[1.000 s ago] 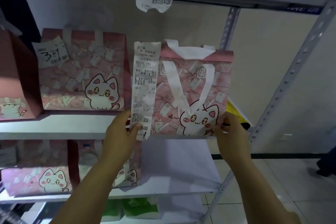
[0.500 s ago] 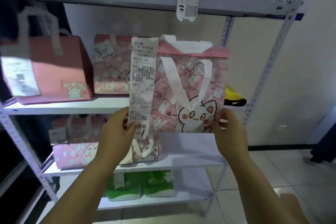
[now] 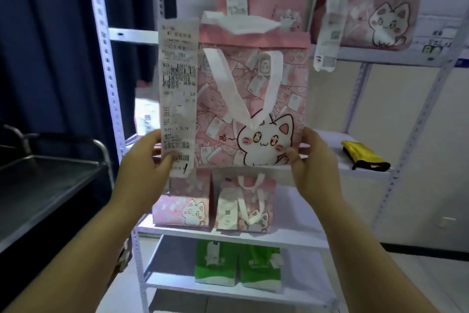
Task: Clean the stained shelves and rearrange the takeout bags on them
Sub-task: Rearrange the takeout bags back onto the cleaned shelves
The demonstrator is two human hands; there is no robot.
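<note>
I hold a pink takeout bag (image 3: pixel 253 99) with a white cat print and white handles upright in the air, in front of the white metal shelves (image 3: pixel 319 160). My left hand (image 3: pixel 144 160) grips its lower left corner, thumb on the long receipt (image 3: pixel 179 89) stuck to its front. My right hand (image 3: pixel 313 163) grips the lower right corner. A yellow cloth (image 3: pixel 363 156) with black trim lies on the middle shelf at the right. Two more pink cat bags (image 3: pixel 215 206) stand on the shelf below, and green bags (image 3: pixel 238 267) on a lower shelf.
Two pink bags with receipts (image 3: pixel 365 3) stand on the upper shelf. A dark metal cart (image 3: pixel 48 180) is at the left, in front of a dark blue curtain (image 3: pixel 45 46). Tiled floor (image 3: pixel 416 279) shows at the lower right.
The bag has come off the middle shelf and moved left with both hands. My view has swung left, bringing the cart and curtain into sight.
</note>
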